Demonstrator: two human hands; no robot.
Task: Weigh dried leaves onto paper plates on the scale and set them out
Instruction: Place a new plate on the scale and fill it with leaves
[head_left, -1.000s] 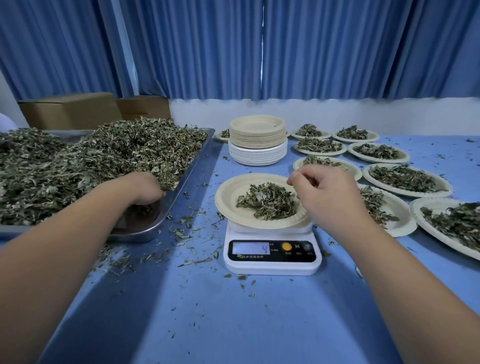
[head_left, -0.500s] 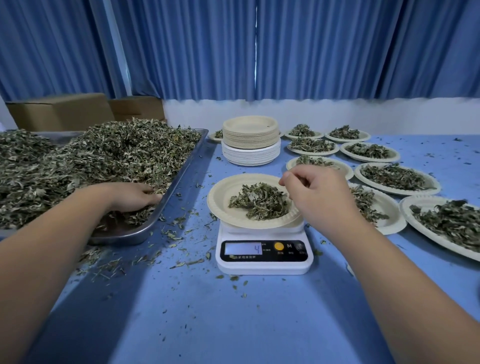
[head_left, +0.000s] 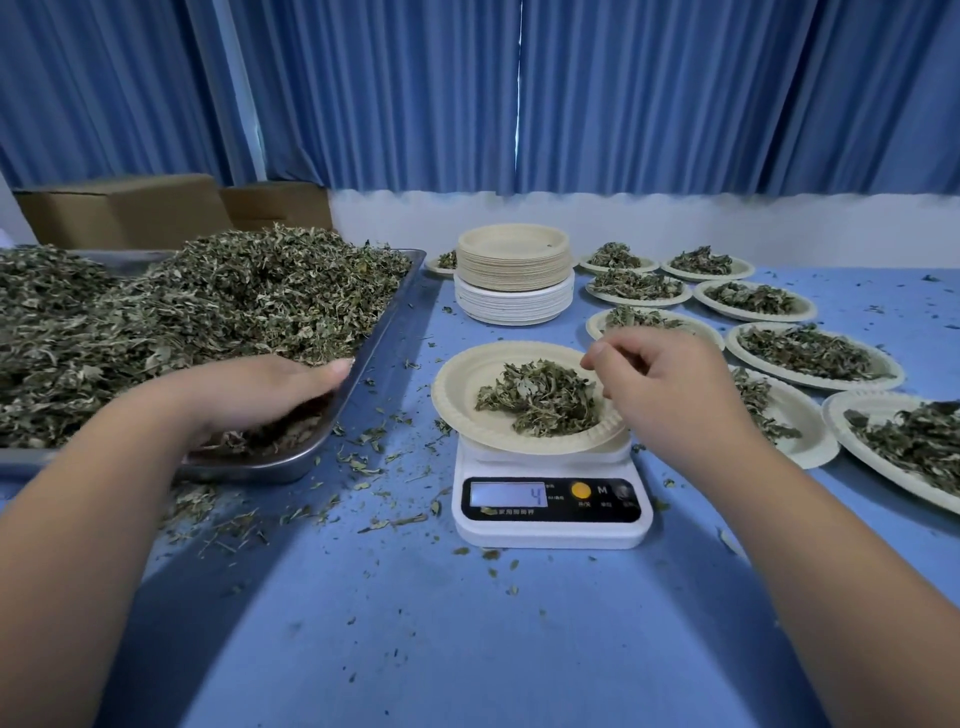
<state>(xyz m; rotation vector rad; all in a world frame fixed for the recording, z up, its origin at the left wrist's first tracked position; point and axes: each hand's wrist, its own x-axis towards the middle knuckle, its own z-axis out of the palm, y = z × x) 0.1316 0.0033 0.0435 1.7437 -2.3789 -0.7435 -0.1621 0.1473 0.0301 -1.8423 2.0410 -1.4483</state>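
Weighing now: the plate (head_left: 457, 387) of leaves (head_left: 540, 400) sits on the scale (head_left: 550, 532), reading 4. The right hand (head_left: 665, 395) hovers above, fingers curled; pinching leaves or not, I cannot tell. The left hand (head_left: 260, 395), fingers together, rests in the left tray (head_left: 387, 322). Next, probably add more.

Curtains (head_left: 389, 93) showing deep blue w/ vertical pleat lines. Tabletop (head_left: 467, 649) looking lighter blue, speckled w/ olive crumbs. Dried leaves (head_left: 208, 312) in tray (head_left: 375, 338) showing dull grey-green; tray gleaming silver. Plate (head_left: 462, 384) on scale (head_left: 550, 535) looking cream. Plate stack (head_left: 514, 270): top half showing tan, bottom half white. Scale wearing white body, black panel, yellow btn, pale-blue display. Cardboard boxes (head_left: 119, 213) showing brown.
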